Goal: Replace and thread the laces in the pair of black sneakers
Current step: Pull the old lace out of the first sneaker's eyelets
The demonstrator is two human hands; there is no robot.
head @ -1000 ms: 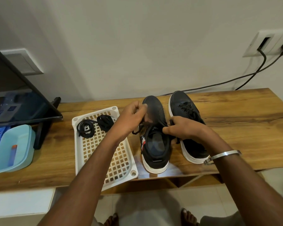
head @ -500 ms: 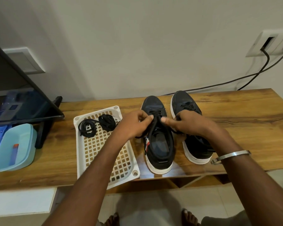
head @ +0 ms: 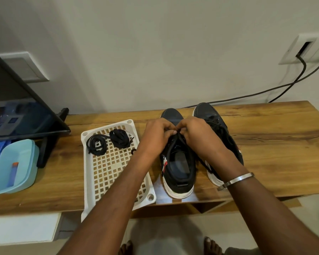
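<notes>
Two black sneakers with white soles stand side by side on the wooden bench [head: 274, 153], toes toward the wall. Over the tongue of the left sneaker [head: 179, 172], my left hand [head: 157, 137] and my right hand [head: 195, 137] meet fingertip to fingertip, both pinching its black lace. My fingers hide the eyelets there. The right sneaker [head: 208, 115] is laced and partly covered by my right wrist, which wears a metal bangle. Two coiled black laces [head: 107, 142] lie at the far end of the white lattice tray [head: 109, 173].
A light blue plastic box [head: 15, 164] with a small tube inside sits at the left. A dark screen on a stand [head: 26, 115] leans behind it. Black cables [head: 265, 92] run from a wall socket to behind the shoes. My bare feet show below the bench.
Both hands have moved forward along the left sneaker and come together over the tongue; a second ago they were apart at the shoe's sides.
</notes>
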